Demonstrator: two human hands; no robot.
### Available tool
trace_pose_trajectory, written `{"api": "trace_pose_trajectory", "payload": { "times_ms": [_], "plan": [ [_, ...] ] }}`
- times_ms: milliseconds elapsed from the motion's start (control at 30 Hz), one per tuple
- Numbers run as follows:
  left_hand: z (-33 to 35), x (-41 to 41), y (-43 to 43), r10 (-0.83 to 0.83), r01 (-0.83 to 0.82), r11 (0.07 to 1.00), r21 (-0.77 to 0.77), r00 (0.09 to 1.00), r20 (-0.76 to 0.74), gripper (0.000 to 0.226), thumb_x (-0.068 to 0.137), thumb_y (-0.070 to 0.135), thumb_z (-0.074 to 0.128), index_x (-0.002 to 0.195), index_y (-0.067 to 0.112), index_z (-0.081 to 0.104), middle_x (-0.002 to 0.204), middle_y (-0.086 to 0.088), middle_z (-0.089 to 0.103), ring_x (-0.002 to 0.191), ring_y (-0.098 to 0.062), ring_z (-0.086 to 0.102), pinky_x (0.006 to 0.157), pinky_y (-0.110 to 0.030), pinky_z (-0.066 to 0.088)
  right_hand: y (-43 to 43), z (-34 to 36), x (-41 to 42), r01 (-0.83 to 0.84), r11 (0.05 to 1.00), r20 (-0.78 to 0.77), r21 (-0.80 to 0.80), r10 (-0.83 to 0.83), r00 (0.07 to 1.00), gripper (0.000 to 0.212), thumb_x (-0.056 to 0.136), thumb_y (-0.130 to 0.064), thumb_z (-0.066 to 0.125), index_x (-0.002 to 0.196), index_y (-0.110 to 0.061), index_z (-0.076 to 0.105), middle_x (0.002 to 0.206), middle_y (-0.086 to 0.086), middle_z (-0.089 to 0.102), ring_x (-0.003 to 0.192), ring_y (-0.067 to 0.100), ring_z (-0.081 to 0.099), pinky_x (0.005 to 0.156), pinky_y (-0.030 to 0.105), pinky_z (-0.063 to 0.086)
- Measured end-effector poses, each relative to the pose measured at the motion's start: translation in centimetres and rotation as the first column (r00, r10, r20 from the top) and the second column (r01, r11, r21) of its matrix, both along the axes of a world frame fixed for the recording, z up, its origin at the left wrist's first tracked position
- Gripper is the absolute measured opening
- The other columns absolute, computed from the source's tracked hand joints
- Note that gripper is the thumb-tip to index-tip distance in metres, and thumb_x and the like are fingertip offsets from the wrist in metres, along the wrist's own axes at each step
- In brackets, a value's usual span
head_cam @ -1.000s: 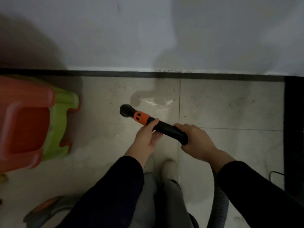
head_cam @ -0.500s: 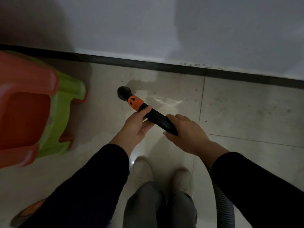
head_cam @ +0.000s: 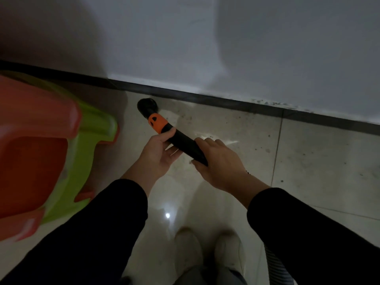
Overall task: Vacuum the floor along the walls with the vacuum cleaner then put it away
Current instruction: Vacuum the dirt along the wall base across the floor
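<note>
1. The right hand wraps over the rear end of the black vacuum wand. Its fingers curl over the top of the tube and its thumb lies along the near side, so the hand is clamped on the wand.
2. The left hand holds the same wand further forward. Its thumb presses on top and its fingers cradle the tube from below, just behind the orange collar.
3. The wand slopes away from the person, up and to the left. It ends in a round black nozzle just beside the dark baseboard. Whether the nozzle touches the floor cannot be told.
4. A ribbed grey hose shows at the lower right, partly hidden under the right black sleeve.
5. The floor is pale glossy tile speckled with dark bits near the baseboard. A small bright reflection lies between the arms.
6. A white wall rises above the baseboard, with broad shadows on it.
7. To the left, an orange stool sits stacked on a green stool, close to the nozzle but apart from it.
8. Two pale shoes stand on the tile at the bottom, toes towards the wall.
</note>
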State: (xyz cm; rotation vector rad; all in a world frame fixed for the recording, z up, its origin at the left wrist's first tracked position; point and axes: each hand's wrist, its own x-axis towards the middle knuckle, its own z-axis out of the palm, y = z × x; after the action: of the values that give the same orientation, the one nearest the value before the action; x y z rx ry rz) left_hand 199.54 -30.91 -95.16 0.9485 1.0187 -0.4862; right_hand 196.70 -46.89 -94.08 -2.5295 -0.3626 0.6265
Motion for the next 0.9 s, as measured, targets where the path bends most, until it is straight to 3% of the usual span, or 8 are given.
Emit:
{"api": "trace_pose_trajectory", "payload": {
  "times_ms": [167,900],
  "plan": [
    [-1.8,1.7,1.2,0.038,-0.038,0.999,0.009,0.999,0.030,0.012,0.091,0.011,0.063,0.101,0.005,0.061,0.090,-0.008,0.071,0.100,-0.029,0.067,0.090,-0.038,0.055,1.3,-1.9,1.9,-0.003,1.000,0.041,0.019,0.002,0.999,0.038,0.092,-0.033,0.058,0.126,-0.021,0.047,0.105,-0.002,0.056,0.095,0.019,0.050,0.077,0.033,0.047],
    [-2.0,1.0,-1.8,0.020,-0.019,0.999,-0.034,0.999,0.026,0.013,0.095,0.011,0.058,0.105,0.003,0.059,0.101,-0.012,0.067,0.098,-0.030,0.066,0.085,-0.038,0.057,-1.3,-1.4,0.9,-0.006,0.998,0.012,-0.061,0.006,1.000,0.040,0.093,-0.035,0.055,0.129,-0.021,0.045,0.109,-0.002,0.055,0.098,0.019,0.050,0.082,0.035,0.047]
  ]
}}
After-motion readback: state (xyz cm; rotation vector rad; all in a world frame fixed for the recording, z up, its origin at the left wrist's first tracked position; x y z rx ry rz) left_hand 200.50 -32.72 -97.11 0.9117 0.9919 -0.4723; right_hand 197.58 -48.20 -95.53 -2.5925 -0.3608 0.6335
